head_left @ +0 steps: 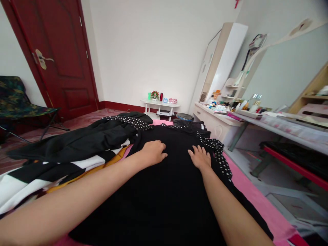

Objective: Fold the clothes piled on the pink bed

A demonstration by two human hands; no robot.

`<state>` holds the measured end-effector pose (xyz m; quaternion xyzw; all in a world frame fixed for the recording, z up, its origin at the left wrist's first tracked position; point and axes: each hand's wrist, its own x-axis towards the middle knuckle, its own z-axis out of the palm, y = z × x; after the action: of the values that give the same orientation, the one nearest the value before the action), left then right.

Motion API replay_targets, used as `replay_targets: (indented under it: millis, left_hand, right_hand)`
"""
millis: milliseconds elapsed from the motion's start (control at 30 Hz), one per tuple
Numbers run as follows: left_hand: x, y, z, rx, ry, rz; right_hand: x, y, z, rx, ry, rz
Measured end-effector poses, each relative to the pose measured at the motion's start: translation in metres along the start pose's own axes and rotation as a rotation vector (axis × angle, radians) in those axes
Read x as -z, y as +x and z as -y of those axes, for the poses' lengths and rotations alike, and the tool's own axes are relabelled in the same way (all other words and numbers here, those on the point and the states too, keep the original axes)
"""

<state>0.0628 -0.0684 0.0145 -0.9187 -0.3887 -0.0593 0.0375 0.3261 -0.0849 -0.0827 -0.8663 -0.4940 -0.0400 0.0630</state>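
A black dress with white-dotted trim lies spread out in front of me. My left hand rests on its upper left part, fingers a little bent and thumb apart. Flat on the upper right part lies my right hand, its fingers spread. Neither hand appears to hold anything. Dotted fabric hangs off the right side of the dress, beyond my right hand. The far edge of the dress overlaps other dark clothes.
To the left is a pile of clothes, black, white and mustard. Pink bedding shows under the dress. A dressing table with bottles and a mirror stands at right. Farther off are a small white table, a red door and a folding chair.
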Motion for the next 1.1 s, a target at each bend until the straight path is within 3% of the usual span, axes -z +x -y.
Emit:
replay_targets:
  millis: [67, 200, 333, 533, 700, 967, 1100]
  left_hand:
    - [-0.027, 0.025, -0.005, -0.022, -0.117, -0.035]
    - [-0.081, 0.056, 0.002, 0.026, -0.181, 0.013]
    - [-0.108, 0.061, 0.01, 0.064, -0.188, 0.009]
    - [-0.104, 0.056, 0.008, 0.06, -0.203, -0.035]
    - [-0.099, 0.054, 0.005, 0.085, -0.209, -0.032]
    - [-0.103, 0.059, 0.006, 0.082, -0.238, -0.061]
    - [-0.103, 0.061, 0.007, 0.082, -0.253, -0.072]
  right_hand:
    - [0.001, 0.0, 0.0, -0.004, -0.003, 0.003]
    - [0.002, -0.001, 0.0, -0.008, -0.006, 0.003]
    - [0.001, -0.003, 0.0, -0.003, 0.002, -0.007]
    - [0.013, 0.001, 0.007, 0.057, -0.093, 0.011]
    - [0.047, 0.042, 0.022, 0.129, -0.1, 0.086]
    - [0.061, 0.126, 0.054, 0.152, 0.15, -0.264]
    - [0.054, 0.161, 0.069, 0.116, 0.245, -0.285]
